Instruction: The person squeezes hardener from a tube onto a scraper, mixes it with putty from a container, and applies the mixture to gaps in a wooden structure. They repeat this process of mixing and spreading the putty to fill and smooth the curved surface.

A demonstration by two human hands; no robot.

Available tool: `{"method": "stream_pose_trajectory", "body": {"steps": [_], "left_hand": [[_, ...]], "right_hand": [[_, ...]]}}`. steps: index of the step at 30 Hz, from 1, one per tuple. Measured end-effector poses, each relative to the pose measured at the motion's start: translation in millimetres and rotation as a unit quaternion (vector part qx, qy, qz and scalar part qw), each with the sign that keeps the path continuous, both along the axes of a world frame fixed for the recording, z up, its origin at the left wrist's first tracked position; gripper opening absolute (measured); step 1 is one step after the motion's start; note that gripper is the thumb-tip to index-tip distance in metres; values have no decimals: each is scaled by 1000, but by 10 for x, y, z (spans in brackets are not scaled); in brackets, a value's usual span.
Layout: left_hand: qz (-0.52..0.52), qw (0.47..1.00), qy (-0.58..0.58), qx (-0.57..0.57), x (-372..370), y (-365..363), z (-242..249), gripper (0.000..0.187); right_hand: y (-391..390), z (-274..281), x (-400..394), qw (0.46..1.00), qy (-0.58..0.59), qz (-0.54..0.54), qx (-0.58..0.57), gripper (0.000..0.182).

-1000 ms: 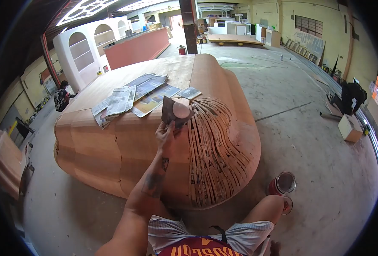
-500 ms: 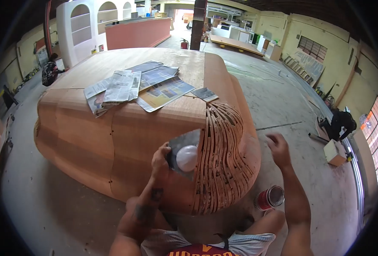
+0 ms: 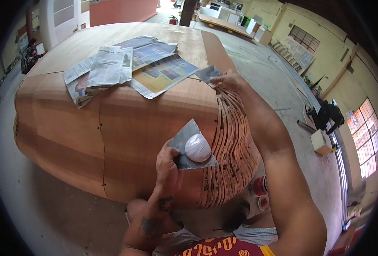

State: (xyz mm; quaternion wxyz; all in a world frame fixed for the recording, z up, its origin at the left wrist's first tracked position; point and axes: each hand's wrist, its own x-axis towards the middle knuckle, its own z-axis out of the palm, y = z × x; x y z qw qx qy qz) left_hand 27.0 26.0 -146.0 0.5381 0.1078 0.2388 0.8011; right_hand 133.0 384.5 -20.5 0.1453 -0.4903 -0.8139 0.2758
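My left hand (image 3: 166, 164) grips a thin grey metal plate (image 3: 183, 140) by its left side, thumb on top. A smooth mound of whitish putty (image 3: 197, 148) sits on that plate. Over the top corner of a large curved wooden form (image 3: 154, 123), my right hand (image 3: 232, 80) has its fingers closed on the edge of a small flat grey scraper (image 3: 207, 74). Just below that hand run the wavy, layered wooden strips (image 3: 231, 145) of the form's corner, with dark gaps between them.
Newspaper sheets (image 3: 163, 77) lie on top of the form. A red can (image 3: 259, 185) stands low by its right side, with a round lid (image 3: 263, 202) nearby. People crouch at far right (image 3: 328, 115) and far left (image 3: 30, 57).
My right hand has moved from the air at the right up to the scraper and closed on it. The plate with putty has turned in my left hand. The view has shifted.
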Motion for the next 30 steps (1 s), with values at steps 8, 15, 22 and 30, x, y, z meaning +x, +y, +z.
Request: {"method": "stream_pose_trajectory", "body": {"steps": [8, 15, 22, 30], "left_hand": [[-16, 999, 37, -23, 81, -12, 36, 26], [-29, 982, 157, -102, 384, -39, -193, 30], [-49, 773, 627, -90, 1017, -268, -415, 65], [-81, 910, 319, -252, 2374, 69, -174, 73]], "right_hand": [[-1351, 144, 1018, 874, 481, 42, -57, 30], [-2661, -313, 3399, 780, 586, -161, -147, 22], [-3734, -1025, 5584, 637, 659, -398, -44, 20], [-4017, -3303, 6795, 854, 7, -520, 10, 43]]}}
